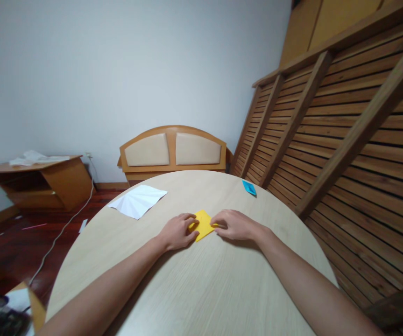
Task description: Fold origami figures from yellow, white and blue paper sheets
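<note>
Your left hand (pixel 178 232) and right hand (pixel 234 225) press flat, fingers down, on either side of a yellow paper (pixel 203 225) near the middle of the round counter (pixel 201 289). A white sheet (pixel 137 200) overhangs the far-left edge; a blue piece (pixel 249 188) lies near the far-right edge. No writing is legible.

On the table (pixel 194 289): folded paper (pixel 204 224) between left hand (pixel 176 232) and right hand (pixel 234 225); creased sheet (pixel 138 199) behind-left, small packet (pixel 249 187) behind-right.
</note>
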{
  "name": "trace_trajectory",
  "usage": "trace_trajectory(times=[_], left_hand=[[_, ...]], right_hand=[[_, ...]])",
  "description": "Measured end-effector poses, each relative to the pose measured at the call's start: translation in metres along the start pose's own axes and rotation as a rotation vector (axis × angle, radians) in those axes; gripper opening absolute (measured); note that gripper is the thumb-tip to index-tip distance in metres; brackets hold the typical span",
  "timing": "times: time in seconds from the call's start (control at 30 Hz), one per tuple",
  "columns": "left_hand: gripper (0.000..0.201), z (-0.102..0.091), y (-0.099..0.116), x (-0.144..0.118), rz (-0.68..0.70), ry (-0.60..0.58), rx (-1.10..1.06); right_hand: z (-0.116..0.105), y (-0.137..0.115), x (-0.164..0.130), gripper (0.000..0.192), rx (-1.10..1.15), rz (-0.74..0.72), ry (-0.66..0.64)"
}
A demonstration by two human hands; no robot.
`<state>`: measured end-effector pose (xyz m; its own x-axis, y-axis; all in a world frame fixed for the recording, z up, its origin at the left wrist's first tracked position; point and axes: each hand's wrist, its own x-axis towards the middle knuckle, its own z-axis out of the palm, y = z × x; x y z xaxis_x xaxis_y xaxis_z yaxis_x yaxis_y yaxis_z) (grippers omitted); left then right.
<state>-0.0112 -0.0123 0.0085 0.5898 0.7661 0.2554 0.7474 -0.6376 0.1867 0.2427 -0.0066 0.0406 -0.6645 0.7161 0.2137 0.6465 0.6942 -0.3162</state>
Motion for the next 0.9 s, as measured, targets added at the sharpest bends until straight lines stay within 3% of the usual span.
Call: trace_trajectory(times=[0.17,0.33,0.63,0.9], left_hand=[[0.054,0.003,-0.009,-0.002,-0.003,-0.064,0.011],[0.061,0.004,-0.013,-0.004,-0.001,-0.131,0.005],[0.059,0.002,-0.013,-0.006,0.033,-0.153,0.001],[0.057,-0.002,-0.009,-0.006,0.059,-0.167,-0.006]], right_hand=[[-0.002,0.014,-0.003,0.036,0.017,0.018,-0.016],[0.001,0.014,-0.001,0.032,0.005,0.023,-0.021],[0.001,0.014,0.000,0.026,0.032,0.006,-0.014],[0.003,0.015,0.003,0.025,0.007,-0.009,0.072]])
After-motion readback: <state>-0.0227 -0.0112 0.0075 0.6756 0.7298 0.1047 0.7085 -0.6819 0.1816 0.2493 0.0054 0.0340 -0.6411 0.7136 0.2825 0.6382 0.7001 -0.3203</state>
